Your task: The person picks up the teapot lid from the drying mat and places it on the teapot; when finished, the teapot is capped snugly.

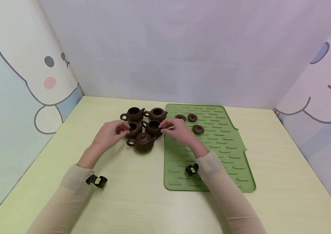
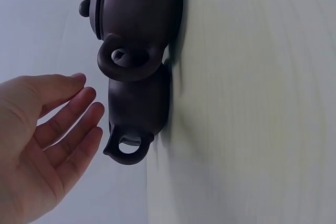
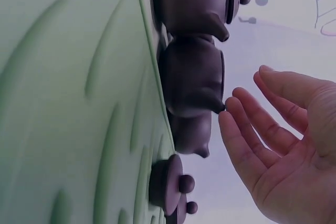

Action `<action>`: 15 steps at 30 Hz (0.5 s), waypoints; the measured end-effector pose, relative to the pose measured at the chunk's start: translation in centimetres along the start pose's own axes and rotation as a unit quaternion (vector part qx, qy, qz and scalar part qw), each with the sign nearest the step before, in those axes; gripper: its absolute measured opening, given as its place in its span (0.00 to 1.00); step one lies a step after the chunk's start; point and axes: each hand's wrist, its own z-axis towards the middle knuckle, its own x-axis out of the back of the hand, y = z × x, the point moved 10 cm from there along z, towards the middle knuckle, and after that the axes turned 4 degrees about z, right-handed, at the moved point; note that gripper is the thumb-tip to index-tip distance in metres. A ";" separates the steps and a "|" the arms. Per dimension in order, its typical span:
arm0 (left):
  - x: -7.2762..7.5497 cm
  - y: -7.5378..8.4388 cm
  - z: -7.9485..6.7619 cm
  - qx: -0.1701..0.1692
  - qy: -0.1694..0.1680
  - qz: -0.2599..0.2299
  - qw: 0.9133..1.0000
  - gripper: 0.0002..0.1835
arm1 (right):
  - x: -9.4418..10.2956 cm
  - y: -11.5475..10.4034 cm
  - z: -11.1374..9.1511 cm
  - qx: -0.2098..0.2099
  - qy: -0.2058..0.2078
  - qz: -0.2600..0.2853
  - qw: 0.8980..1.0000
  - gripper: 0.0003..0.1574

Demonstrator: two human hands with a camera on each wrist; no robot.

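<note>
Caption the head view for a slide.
Left hand and right hand near four lidless teapots and one lidded teapot, beside a green mat bearing three lids.

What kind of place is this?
Probably a small staged recording booth, not a working kitchen: a pale wood-look table set against a plain back wall, cartoon-printed side walls, and brown teapots grouped beside a green mat.

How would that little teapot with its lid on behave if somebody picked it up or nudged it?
The lidded teapot looks stiff and probably brittle, so a knock might chip its spout or looped handle. With no fastening visible, its lid could well slide off if tilted. Its wide, rounded belly suggests a gentle push would slide it rather than tip it.
</note>
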 end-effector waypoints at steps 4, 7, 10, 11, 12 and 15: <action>0.2 -0.3 0.2 0.001 0.006 -0.002 1.000 0.08 | 0.9 0.5 -0.3 -0.007 0.009 -0.006 1.000 0.11; 0.4 -0.4 0.3 0.001 0.014 -0.004 1.000 0.09 | 1.6 1.1 -0.5 -0.021 0.018 -0.009 1.000 0.12; 0.6 -0.7 0.3 0.003 0.023 -0.003 1.000 0.09 | 2.2 1.6 -0.8 -0.031 0.027 -0.009 0.999 0.13; 0.6 -0.8 0.3 0.004 0.025 -0.002 1.000 0.10 | 2.4 1.7 -0.8 -0.034 0.029 -0.007 0.999 0.13; 0.6 -0.9 0.4 0.005 0.027 0.001 1.000 0.10 | 2.6 1.9 -0.9 -0.035 0.032 -0.006 0.999 0.13; 0.5 -1.2 0.4 0.009 0.029 0.006 1.000 0.10 | 3.0 2.3 -1.1 -0.040 0.038 -0.007 0.998 0.13</action>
